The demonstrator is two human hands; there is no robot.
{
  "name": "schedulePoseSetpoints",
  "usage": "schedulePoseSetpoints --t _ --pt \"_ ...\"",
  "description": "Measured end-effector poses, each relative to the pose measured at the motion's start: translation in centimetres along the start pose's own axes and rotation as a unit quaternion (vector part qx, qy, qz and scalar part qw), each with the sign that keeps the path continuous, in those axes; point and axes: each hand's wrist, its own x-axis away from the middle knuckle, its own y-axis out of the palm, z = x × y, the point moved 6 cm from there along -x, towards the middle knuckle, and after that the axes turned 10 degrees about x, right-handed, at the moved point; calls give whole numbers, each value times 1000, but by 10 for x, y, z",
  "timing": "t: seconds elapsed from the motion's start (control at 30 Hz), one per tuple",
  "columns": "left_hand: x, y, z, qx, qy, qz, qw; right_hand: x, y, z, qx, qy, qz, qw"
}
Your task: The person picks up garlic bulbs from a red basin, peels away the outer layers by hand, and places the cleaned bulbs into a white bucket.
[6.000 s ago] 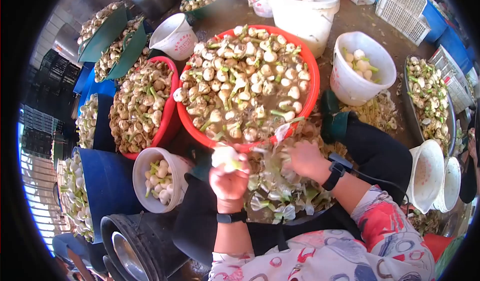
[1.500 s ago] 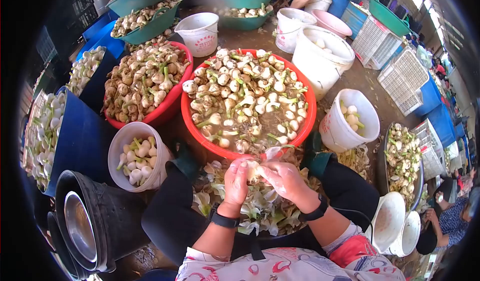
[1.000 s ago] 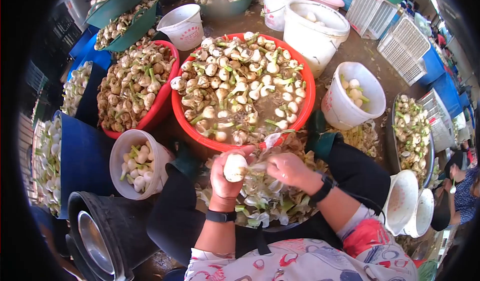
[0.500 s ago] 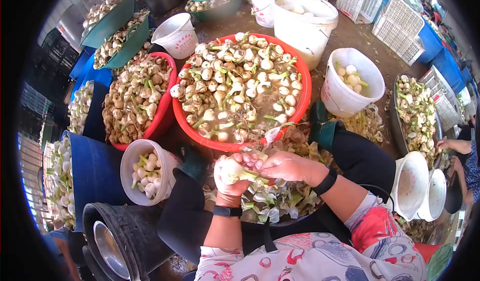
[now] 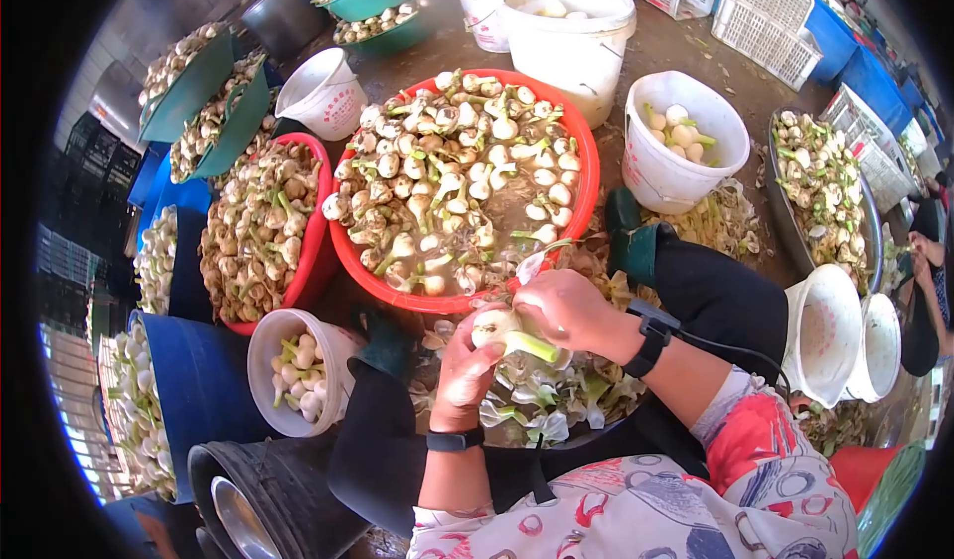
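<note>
A pale garlic bulb (image 5: 495, 328) with a short green stem lies in my left hand (image 5: 465, 368), whose fingers and thumb close round it. My right hand (image 5: 568, 311) is curled against the bulb's right side, its fingertips pinched there and partly hidden. Just beyond both hands stands a red basin (image 5: 593, 176) of unpeeled garlic in murky water. Beneath them lies a heap of peeled garlic skins and leaves (image 5: 561, 405). A white bucket (image 5: 343, 355) of clean peeled bulbs is to the left of my left hand.
Another white bucket (image 5: 686, 186) with several peeled bulbs stands at right. A second red tub (image 5: 320, 211) heaped with garlic is at left, beside a blue barrel (image 5: 214, 400). Black buckets (image 5: 288, 489) lie lower left. Another person's hand (image 5: 929, 251) shows at the right edge.
The bulb has turned in my left hand, and its stem now points right and toward me. My right hand has moved up and left over the bulb. The camera view has shifted slightly.
</note>
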Motion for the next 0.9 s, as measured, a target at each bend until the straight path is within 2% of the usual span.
schedulePoseSetpoints --t 0.03,0.13,0.2,0.27,0.3,0.33,0.4,0.5,0.57,0.6,0.63,0.67,0.73,0.77,0.8,0.87,0.9 --pt "-2 -5 -3 7 1 19 1000 -1 -1 1 0 4 5 1000" --pt "-3 -2 0 31 4 -2 999 -4 -7 2 15 19 -7 1000" --pt "2 8 8 8 8 13 1000 -5 -15 0 -177 11 -30 984" --pt "0 11 7 -120 -19 -6 993 -3 -15 -2 -174 15 -64 983" --pt "2 4 2 -170 -41 27 984 1 -4 -3 -136 -25 -93 986" --pt "1 3 3 -168 -40 26 985 4 3 -6 -97 -64 -122 986" --pt "3 1 -2 -208 -100 14 973 7 -8 -19 -81 -87 -111 987" --pt "5 5 -2 -201 -70 -11 977 9 -15 -26 -55 -69 -55 995" --pt "7 13 1 -224 -50 -24 973 9 -17 -15 -56 45 12 997" --pt "11 23 6 -182 -8 -28 983 10 -12 -11 -55 45 12 997" --pt "14 29 10 -140 34 -32 989 11 -4 3 -122 113 12 986" --pt "15 29 9 -140 37 -34 989 12 -2 11 -187 179 12 966" --pt "15 23 1 -98 19 -39 994 15 -2 1 -204 184 36 961" --pt "11 15 -7 -17 6 10 1000 13 -15 -13 -190 116 97 970" --pt "10 12 -10 -16 7 12 1000 14 -23 -26 -176 47 157 971" --pt "5 4 -15 7 -31 68 997 16 -12 -28 -145 39 136 979" --pt "5 13 -9 12 -2 48 999 17 -10 -23 -195 81 156 965"
